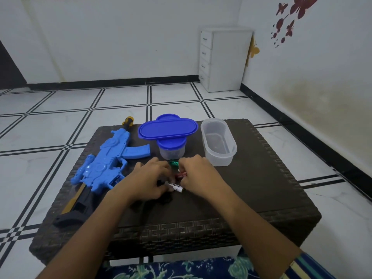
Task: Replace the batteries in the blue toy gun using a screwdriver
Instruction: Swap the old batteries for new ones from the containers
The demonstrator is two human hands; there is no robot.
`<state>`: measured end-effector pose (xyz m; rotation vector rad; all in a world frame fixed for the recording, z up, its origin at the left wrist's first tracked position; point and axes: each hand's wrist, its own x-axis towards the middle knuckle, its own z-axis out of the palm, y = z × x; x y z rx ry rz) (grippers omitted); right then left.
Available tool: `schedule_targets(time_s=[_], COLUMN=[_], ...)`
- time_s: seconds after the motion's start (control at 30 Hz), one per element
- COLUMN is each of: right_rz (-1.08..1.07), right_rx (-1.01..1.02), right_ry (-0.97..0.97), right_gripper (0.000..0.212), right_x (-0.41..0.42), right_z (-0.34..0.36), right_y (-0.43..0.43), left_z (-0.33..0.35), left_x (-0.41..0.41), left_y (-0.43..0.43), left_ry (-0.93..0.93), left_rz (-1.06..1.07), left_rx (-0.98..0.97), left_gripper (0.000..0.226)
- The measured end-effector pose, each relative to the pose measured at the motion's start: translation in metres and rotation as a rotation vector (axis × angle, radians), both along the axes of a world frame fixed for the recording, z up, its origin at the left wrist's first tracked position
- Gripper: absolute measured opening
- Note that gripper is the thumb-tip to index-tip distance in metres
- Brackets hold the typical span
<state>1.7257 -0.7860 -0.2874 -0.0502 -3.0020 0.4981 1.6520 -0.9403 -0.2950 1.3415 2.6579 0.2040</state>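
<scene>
Woven table (261,188) bears toy gun (108,166), lidded tub (171,152), open tub (218,146).

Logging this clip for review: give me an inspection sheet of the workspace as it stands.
Surface: dark woven table, on a tiled floor.
Job's things: blue toy gun lying at the left; white-labelled battery and red battery between the hands; screwdriver not identified.
Clutter: open clear container; small tub with blue lids stacked on it; green item, unclear what.
Hands: left hand holds the white-labelled battery; right hand at the batteries, grip hidden.
Cables: nothing seen.
Surroundings: white drawer unit, butterfly wall stickers.
</scene>
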Motion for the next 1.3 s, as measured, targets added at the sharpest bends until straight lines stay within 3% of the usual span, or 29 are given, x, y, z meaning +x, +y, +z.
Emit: schedule_targets(time_s=[0.2,0.33,0.5,0.6,0.73,0.87,1.03,1.3], right_rz=[0.009,-0.02,-0.19,-0.415,-0.64,-0.73,-0.784,-0.656], right_rx=[-0.063,-0.149,-0.428,-0.468,-0.494,-0.462,-0.337,-0.283], right_ry=[0.007,0.067,0.307,0.525,0.562,0.518,0.433,0.433], right_gripper=[0.016,0.014,0.012,0.008,0.014,0.014,0.016,0.032], right_x=[-0.001,0.002,0.01,0.013,0.012,0.006,-0.007,-0.001], right_z=[-0.003,-0.004,0.01,0.018,0.016,0.008,0.001,-0.004], right_y=[0.004,0.009,0.022,0.041,0.065,0.075,0.081,0.086], left_z=[0.001,-0.002,0.009,0.015,0.023,0.018,-0.002,-0.001], left_x=[-0.003,-0.008,-0.004,0.001,0.012,0.018,0.017,0.006], left_y=[0.005,-0.001,0.0,0.025,0.083,0.128,0.154,0.14], left_ry=[-0.034,-0.127,-0.263,-0.25,-0.217,-0.152,-0.02,0.219], left_rz=[-0.02,-0.024,0.07,0.239,0.49,0.524,0.535,0.347], left_rx=[-0.001,0.121,0.529,0.798,1.005,1.033,0.925,0.787], left_gripper=[0.015,0.011,0.008,0.006,0.015,0.017,0.027,0.03])
